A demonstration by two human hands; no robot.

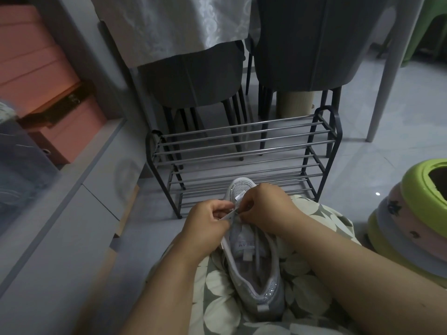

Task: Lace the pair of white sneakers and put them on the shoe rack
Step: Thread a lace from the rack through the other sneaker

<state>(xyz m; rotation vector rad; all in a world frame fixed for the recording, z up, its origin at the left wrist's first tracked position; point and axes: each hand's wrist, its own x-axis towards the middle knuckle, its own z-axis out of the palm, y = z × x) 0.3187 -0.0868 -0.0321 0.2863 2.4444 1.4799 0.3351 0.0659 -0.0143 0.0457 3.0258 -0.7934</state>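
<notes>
one white sneaker (251, 269) lying on the person's lap, on the leaf-print fabric (242, 308), toe pointing away toward the shoe rack (242, 160), heel nearest the camera
left hand (208, 223) over the sneaker's left side near the tongue, fingers curled, pinching a flat white lace (228, 215) between thumb and fingertips
right hand (263, 206) over the eyelet area from the right, fingers curled down at the same spot just beside the left fingertips; looks to be pinching the lace or eyelet edge, exact contact hidden by the fingers
loose length of lace runs down inside the shoe opening
second sneaker not visible
rack stands on the floor just beyond the sneaker's toe, black frame, metal bars, nothing on the tiers
behind rack: two dark chairs (193, 81) under a table with a white cloth (174, 27)
left: pink boxes (43, 76)
right: stack of green and pink plastic stools (416, 213)
</notes>
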